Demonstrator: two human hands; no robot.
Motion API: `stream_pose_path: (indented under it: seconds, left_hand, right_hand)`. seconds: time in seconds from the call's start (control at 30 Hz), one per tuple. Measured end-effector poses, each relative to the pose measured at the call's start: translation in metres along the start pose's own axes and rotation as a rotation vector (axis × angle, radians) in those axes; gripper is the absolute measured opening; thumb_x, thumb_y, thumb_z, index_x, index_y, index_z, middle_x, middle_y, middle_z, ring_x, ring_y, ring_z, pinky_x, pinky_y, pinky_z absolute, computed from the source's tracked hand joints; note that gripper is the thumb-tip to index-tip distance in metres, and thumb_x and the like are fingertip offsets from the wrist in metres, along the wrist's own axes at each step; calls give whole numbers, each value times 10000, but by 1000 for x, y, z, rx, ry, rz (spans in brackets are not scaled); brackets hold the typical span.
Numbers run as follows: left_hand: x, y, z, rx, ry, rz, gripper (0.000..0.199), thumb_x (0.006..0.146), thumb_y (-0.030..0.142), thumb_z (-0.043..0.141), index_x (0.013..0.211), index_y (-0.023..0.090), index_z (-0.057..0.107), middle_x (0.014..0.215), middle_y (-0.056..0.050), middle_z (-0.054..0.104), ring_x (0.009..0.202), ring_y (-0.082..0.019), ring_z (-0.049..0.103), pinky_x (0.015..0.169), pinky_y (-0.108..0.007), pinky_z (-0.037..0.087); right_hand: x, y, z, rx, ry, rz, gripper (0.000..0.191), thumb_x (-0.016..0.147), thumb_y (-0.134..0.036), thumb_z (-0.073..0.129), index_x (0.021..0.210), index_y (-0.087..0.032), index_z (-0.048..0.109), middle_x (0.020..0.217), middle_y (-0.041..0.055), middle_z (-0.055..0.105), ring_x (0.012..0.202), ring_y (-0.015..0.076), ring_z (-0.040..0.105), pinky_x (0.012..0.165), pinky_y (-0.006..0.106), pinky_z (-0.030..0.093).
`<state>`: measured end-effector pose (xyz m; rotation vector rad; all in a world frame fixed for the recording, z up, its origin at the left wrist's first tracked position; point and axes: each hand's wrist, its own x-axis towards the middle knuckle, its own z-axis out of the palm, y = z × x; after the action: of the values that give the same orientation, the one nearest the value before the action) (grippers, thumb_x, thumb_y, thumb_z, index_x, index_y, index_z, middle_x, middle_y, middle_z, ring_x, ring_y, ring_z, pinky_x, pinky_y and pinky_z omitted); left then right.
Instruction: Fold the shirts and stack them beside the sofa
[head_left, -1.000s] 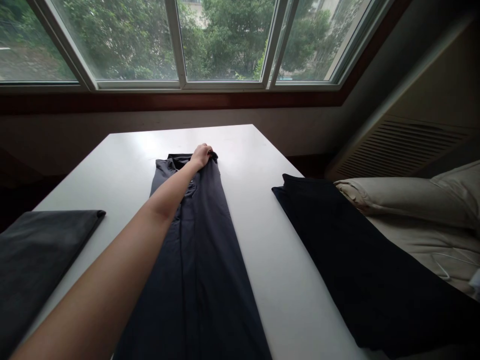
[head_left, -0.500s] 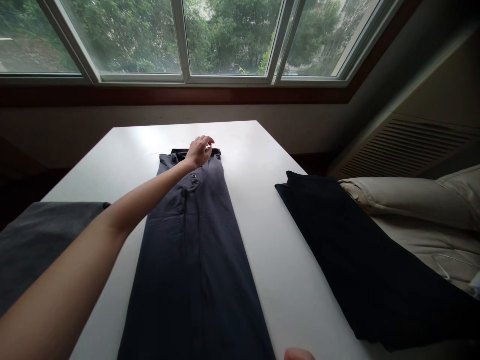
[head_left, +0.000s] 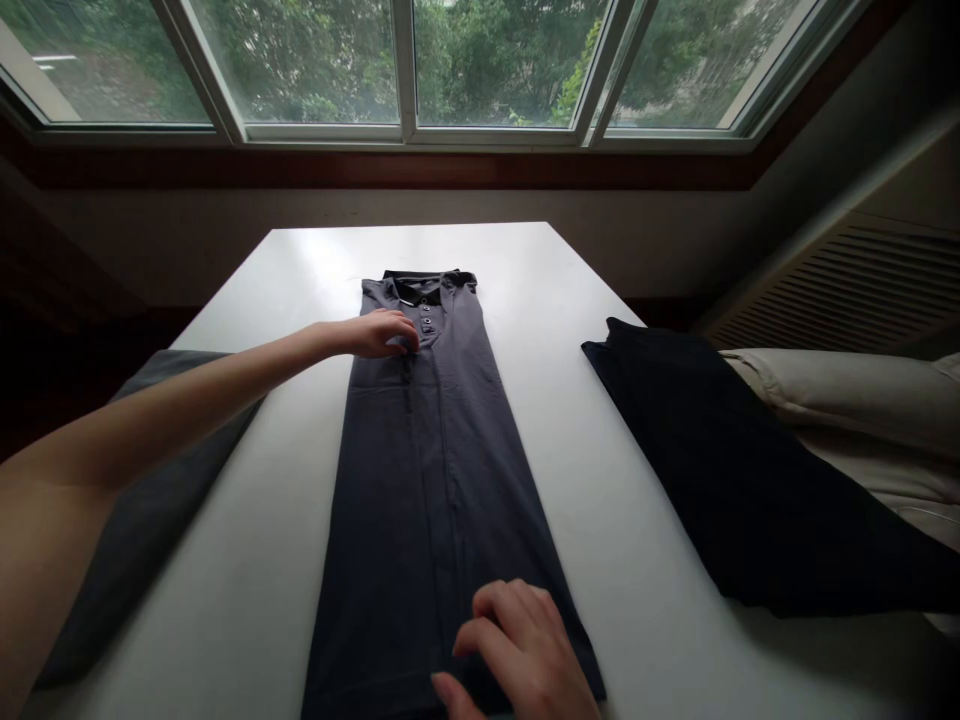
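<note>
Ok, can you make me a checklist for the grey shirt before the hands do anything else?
1. Shirt lying on the table: ok.
2. Buttons facing up: ok, two show.
3. Shirt front smooth: not ok, creases show.
4. Left hand gripping the cloth: cannot tell, its fingertips curl down near the buttons.
5. Right hand gripping the cloth: not ok, thumb and fingers are apart.
6. Black clothes apart from the shirt: ok.
</note>
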<state>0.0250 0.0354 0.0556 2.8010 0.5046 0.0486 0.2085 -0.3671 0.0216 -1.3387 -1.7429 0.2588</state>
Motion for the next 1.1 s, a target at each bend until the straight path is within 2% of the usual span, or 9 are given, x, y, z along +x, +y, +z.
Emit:
stream_pose_path:
  seconds: [0.07,0.13,0.23,0.37,0.5,0.6,0.7,0.9,1.1]
  left_hand:
    - [3,-1,1,68,11,15,294,821,164,546,1054,257,699,1123,-48,677,1112,-231,552,960,-339,394]
    - [6,-1,3,135,13,39,347,797,104,519,1052,265,690,1146,-42,669,1150,-236,531,975,-360,371]
    - [9,2,4,220,1,76,390,773,67,498,1069,258,665,1131,-41,670,1155,-231,523,963,-367,364]
    - [10,11,4,298,11,83,304,778,100,520,1010,236,659,1069,-48,678,1112,-231,535,939,-362,367]
    - [11,17,5,379,39,87,209,761,121,557,923,216,650,998,-54,675,1038,-231,550,899,-350,374]
    - [12,19,6,427,70,94,183,755,124,560,898,209,637,964,-55,666,1008,-231,552,890,-353,372]
    - [13,19,7,440,100,97,170,756,122,548,881,206,627,941,-56,663,999,-233,550,884,-356,373]
    - [17,22,13,443,99,90,176,765,122,526,885,202,626,950,-66,657,1001,-241,543,897,-368,374]
    - [19,29,21,327,103,-63,177,790,177,520,892,209,661,1029,-76,649,1061,-261,526,939,-397,360]
  right_hand:
    - [2,-4,6,7,-101,24,260,840,-419,647,698,-213,577,713,-6,570,682,140,532,647,268,384]
    - [3,-6,7,-12,-174,64,208,782,-350,719,710,-217,576,740,-14,585,711,143,539,679,266,387]
    - [0,-8,7,-41,-187,109,172,729,-240,742,715,-224,572,755,-22,587,725,148,535,702,270,378]
    - [-4,-11,8,-110,-234,138,141,721,-170,694,735,-228,566,772,-14,580,741,162,527,724,288,365]
    - [-3,-14,9,-116,-201,95,145,720,-111,621,693,-223,535,754,-8,560,736,163,524,731,299,353]
    - [0,-16,4,-113,-262,68,178,693,-73,631,701,-225,538,760,-24,565,741,145,542,735,284,359]
    - [2,-17,-3,-126,-349,60,198,685,-61,649,724,-229,551,781,-38,578,763,131,565,754,271,371]
    - [-2,-18,-7,-182,-416,79,179,723,-89,650,742,-224,535,801,-35,589,792,128,591,790,275,383]
    - [-4,-11,-13,-196,-402,23,225,723,-112,678,825,-234,520,797,-54,601,755,116,604,735,254,395]
